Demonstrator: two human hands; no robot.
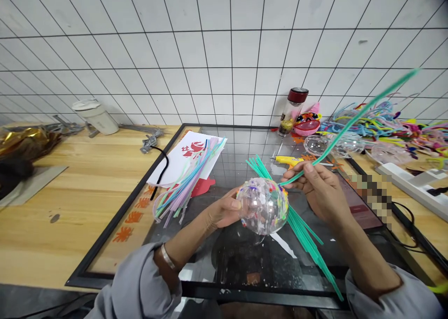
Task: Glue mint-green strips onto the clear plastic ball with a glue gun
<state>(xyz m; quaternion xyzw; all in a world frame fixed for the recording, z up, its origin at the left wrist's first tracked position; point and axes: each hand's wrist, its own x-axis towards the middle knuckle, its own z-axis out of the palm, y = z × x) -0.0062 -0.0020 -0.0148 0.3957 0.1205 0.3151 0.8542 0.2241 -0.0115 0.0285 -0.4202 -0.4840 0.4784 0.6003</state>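
Observation:
My left hand (227, 208) grips the left side of a clear plastic ball (263, 209) dotted with small coloured pieces. Between the thumb and fingers of my right hand (317, 186) is a long green pipe cleaner (353, 121). Its near end meets the ball's upper right edge, and the rest slants up to the right. Whether that end is fixed to the ball I cannot tell. Beneath the ball lies a bundle of green pipe cleaners (308, 237). Just behind sits a yellow glue gun (289, 160), partly hidden by my right hand.
Pastel pipe cleaners (194, 183) lie across white paper (171, 158) at left. Behind stand a glass bottle (292, 111) and a pink trinket (308, 123). Clear plastic shells (317, 145), a tangled pipe-cleaner pile (378, 118) and a power strip (416, 188) are at right. A white cup (98, 116) leans at back left.

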